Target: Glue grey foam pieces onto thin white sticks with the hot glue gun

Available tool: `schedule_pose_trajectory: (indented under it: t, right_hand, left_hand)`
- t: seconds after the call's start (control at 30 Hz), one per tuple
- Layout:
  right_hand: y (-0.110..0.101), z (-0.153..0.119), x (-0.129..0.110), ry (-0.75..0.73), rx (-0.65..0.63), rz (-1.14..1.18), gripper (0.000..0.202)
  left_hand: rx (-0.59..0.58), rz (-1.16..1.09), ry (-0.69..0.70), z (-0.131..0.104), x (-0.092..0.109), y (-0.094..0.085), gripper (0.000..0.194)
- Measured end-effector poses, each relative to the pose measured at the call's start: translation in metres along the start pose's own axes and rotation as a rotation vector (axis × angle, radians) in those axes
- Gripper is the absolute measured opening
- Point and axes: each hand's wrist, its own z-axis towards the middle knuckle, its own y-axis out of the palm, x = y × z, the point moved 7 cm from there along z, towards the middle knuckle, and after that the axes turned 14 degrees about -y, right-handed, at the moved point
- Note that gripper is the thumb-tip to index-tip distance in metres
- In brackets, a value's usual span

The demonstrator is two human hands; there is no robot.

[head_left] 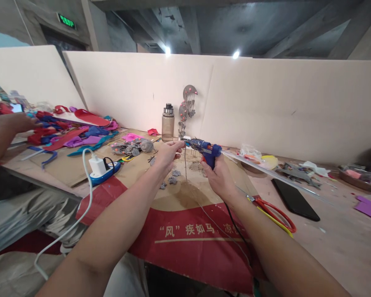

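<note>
My right hand (216, 171) is wrapped round the handle of a blue glue gun (208, 152), with a long clear glue stick (266, 168) out of its back. The gun points left, its nozzle beside the fingertips of my left hand (170, 153). Those fingers are pinched together at the top of a thin grey cord (186, 165), which hangs down to the board. Small grey felt pieces (172, 180) lie below my hands on the brown and red cardboard (191, 198).
A bottle (167, 123) and a grey hanging ornament (189, 103) are at the back. Left are yarn (146, 145), a power strip (105, 173), coloured felt (91, 134) and another person's hand (18, 122). Right are scissors (275, 212) and a phone (295, 199).
</note>
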Motion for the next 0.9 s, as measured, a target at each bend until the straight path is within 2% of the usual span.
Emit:
schedule_pose_trajectory:
  t: [0.23, 0.9]
  right_hand:
    - [0.0003, 0.0, -0.0021, -0.004, -0.034, -0.052, 0.032]
    - [-0.0002, -0.0004, -0.0005, -0.02, -0.014, -0.061, 0.028]
  left_hand:
    - [0.009, 0.022, 0.021, 0.0038, 0.0004, -0.0034, 0.022]
    - [0.009, 0.03, 0.018, 0.0016, 0.0006, -0.002, 0.025]
